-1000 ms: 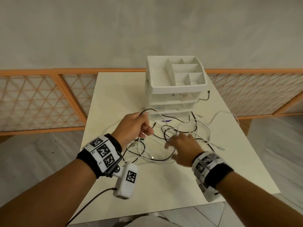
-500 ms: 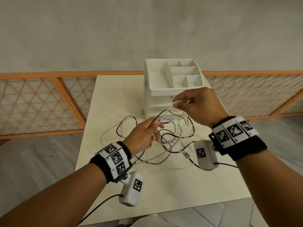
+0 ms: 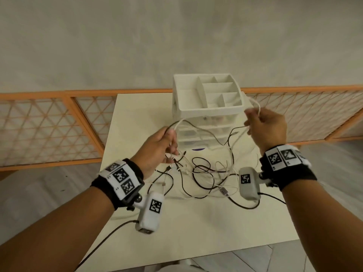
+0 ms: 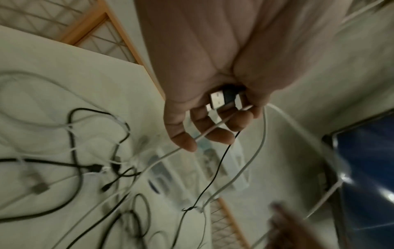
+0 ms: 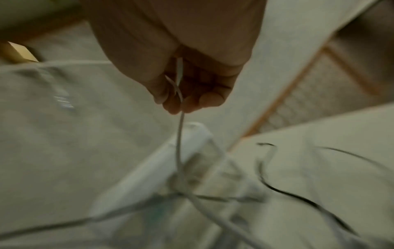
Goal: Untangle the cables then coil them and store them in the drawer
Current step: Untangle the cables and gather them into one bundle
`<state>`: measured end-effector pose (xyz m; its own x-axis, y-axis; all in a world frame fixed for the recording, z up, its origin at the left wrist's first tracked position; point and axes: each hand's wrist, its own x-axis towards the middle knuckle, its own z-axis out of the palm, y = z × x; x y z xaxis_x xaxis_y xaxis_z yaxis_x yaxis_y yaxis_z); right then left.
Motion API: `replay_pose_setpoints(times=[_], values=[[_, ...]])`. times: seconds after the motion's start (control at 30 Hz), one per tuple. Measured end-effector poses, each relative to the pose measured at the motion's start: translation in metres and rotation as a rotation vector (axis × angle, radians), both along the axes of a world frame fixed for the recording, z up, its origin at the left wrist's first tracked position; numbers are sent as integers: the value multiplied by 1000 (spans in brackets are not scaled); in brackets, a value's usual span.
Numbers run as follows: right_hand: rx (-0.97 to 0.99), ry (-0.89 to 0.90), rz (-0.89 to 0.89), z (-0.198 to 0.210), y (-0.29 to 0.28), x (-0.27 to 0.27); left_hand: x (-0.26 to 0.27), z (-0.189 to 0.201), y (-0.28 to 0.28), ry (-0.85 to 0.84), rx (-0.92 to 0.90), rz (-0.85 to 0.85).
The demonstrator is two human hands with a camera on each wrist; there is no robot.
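A tangle of black and white cables (image 3: 204,173) lies on the cream table in front of a white drawer unit (image 3: 206,114). My left hand (image 3: 157,148) is raised over the tangle and grips a bundle of cable ends; the left wrist view shows a black USB plug (image 4: 221,99) and a white cable (image 4: 204,133) under its curled fingers. My right hand (image 3: 263,128) is lifted beside the drawer unit's right side and pinches a loop of white cable (image 3: 255,107), seen between thumb and fingers (image 5: 181,94) in the right wrist view. A white strand spans between both hands.
The drawer unit carries an open compartment tray (image 3: 208,93) on top, its drawers closed. An orange lattice fence (image 3: 49,126) runs behind the table (image 3: 196,232). A purple item (image 3: 198,149) lies at the drawer unit's foot.
My right hand has gone from the tangle on the table up and to the right, drawing a white cable loop with it. My left hand rose, still gripping its cable ends.
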<state>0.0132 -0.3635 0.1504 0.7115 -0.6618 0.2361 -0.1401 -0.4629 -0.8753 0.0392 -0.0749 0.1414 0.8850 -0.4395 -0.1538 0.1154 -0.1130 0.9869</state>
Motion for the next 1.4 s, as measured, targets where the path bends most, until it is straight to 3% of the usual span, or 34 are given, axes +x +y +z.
replay_pose_setpoints(times=[0.13, 0.2, 0.27, 0.37, 0.5, 0.53, 0.6, 0.67, 0.7, 0.77, 0.9, 0.97, 1.07, 1.17, 1.3, 1.4], values=[[279, 509, -193, -98, -39, -29, 9, 28, 9, -22, -138, 31], [338, 724, -153, -119, -35, -47, 13, 32, 12, -44, -142, 55], [337, 782, -81, -114, -24, -51, 14, 34, 10, -59, -150, 80], [269, 594, 0, -77, -12, -34, 13, 45, 1, -77, -222, 104], [191, 202, 40, -15, -5, -12, 17, 86, -11, -141, -508, 79], [124, 198, 46, -7, -3, -12, 18, 97, -13, -178, -552, 66], [-66, 414, 58, -9, 2, -17, 22, 106, -14, -238, -541, 62], [-94, 623, 88, -20, 7, -23, 24, 98, -13, -268, -386, 74], [-5, 613, 119, -23, 11, -24, 24, 88, -12, -279, -268, 78], [171, 428, 213, -14, 19, -24, 22, 64, -10, -289, -15, 75], [95, 77, 456, 52, 41, -16, 19, 25, -4, -271, 402, 30], [101, -156, 501, 86, 49, -13, 20, 11, 2, -252, 516, 36], [105, -412, 376, 104, 47, -8, 23, -1, 14, -153, 525, 135], [160, -389, 240, 88, 37, -3, 24, -2, 25, -93, 469, 202], [205, -92, 64, 55, 13, 8, 29, 1, 37, -119, 395, 250], [305, -139, 23, 49, 0, 16, 32, 3, 40, -64, 342, 283]])
